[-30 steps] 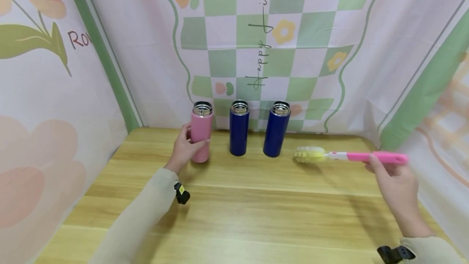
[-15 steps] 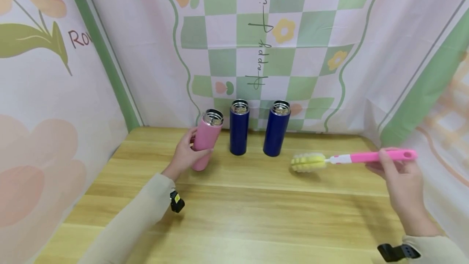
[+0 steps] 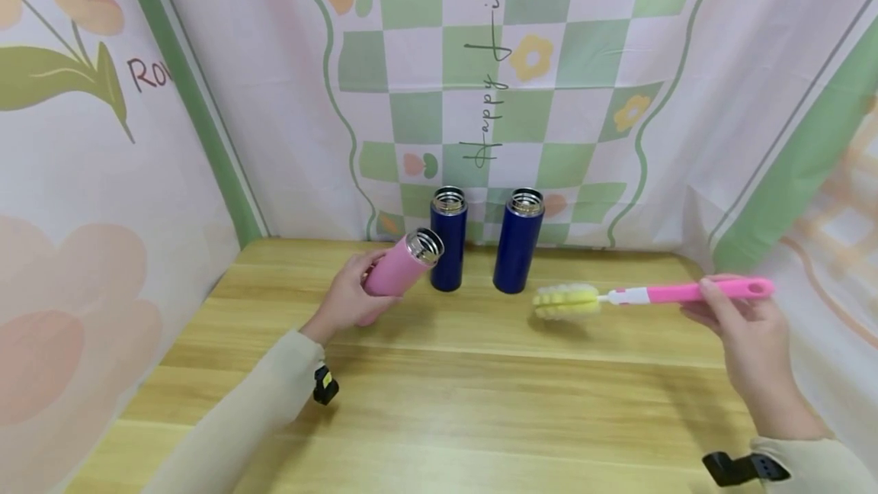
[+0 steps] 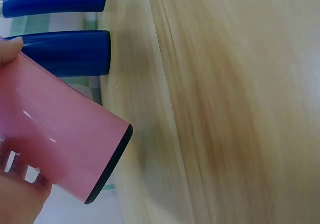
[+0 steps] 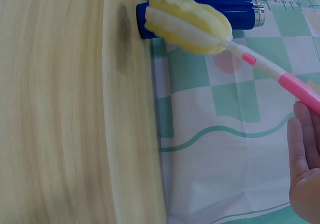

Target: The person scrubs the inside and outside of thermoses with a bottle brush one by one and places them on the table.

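My left hand [image 3: 346, 296] grips a pink bottle [image 3: 400, 269] around its body. The bottle tilts to the right, its lidless steel mouth facing up and right; its dark base [image 4: 109, 165] shows in the left wrist view. In my right hand [image 3: 748, 349] is a bottle brush, pinched by its pink handle [image 3: 675, 293]. The brush lies level, with its yellow and white sponge head [image 3: 566, 302] pointing left over the table. Between the hands stand two dark blue bottles [image 3: 447, 246] [image 3: 517, 246], both upright and without lids. The pink bottle's mouth overlaps the nearer blue one in the head view.
The wooden table [image 3: 480, 402] runs back to a hanging cloth [image 3: 473, 59] with green checks and flowers, close behind the blue bottles. Printed curtains [image 3: 103, 250] hang on the left, and another lies along the right edge. Each wrist wears a small black camera [image 3: 325, 385].
The pink bottle has gone from upright to a strong rightward tilt, lifted and drawn toward me by my left hand. The brush head has shifted a little left. The blue bottles stayed put.
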`<state>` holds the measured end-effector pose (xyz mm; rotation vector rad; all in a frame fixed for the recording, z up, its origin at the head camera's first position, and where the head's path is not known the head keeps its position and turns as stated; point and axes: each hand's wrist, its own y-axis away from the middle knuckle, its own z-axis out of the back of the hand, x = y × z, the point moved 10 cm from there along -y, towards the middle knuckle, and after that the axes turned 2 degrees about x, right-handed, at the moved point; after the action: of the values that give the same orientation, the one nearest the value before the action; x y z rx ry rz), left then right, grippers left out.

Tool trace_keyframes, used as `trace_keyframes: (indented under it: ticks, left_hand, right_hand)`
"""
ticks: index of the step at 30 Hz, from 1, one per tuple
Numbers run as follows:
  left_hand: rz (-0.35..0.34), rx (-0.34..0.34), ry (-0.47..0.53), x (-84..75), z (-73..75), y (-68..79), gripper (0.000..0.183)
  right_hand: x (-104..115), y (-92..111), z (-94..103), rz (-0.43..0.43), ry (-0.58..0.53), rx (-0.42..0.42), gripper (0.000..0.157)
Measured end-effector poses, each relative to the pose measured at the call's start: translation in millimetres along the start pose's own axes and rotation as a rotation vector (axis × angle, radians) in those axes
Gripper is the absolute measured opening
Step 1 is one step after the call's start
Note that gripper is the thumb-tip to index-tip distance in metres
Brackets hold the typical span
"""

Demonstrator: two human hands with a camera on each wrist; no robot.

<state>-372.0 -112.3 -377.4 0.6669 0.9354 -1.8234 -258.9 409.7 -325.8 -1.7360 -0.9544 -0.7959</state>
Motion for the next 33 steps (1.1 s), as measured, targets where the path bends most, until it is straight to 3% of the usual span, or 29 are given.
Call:
trace_keyframes:
  ticks: [4, 9, 23, 29, 33]
  left_hand:
    - [-0.050, 0.035, -0.113, -7.4, -3.9, 2.9, 0.077]
    - [-0.107, 0.072, -0.156, -15.0, -8.9, 5.6, 0.077]
    - [-0.327, 0.088, -0.442, -31.5, -24.8, 14.5, 0.074]
    - [-0.358, 0.096, -0.480, -39.1, -28.7, 16.9, 0.072]
    - [-0.368, 0.095, -0.494, -42.3, -30.0, 16.9, 0.072]
  right_hand:
    - [0.8, -0.6, -3.7, 0.000, -0.041, 0.015, 0.014]
    - [1.1, -1.7, -11.2, 0.006, -0.108, 0.066, 0.015]
    - [-2.9, -1.5, -37.4, 0.004, -0.315, 0.239, 0.024]
    - [-2.3, -2.3, -52.2, 0.005, -0.369, 0.310, 0.025]
    - [-5.1, -1.3, -58.7, -0.006, -0.372, 0.294, 0.023]
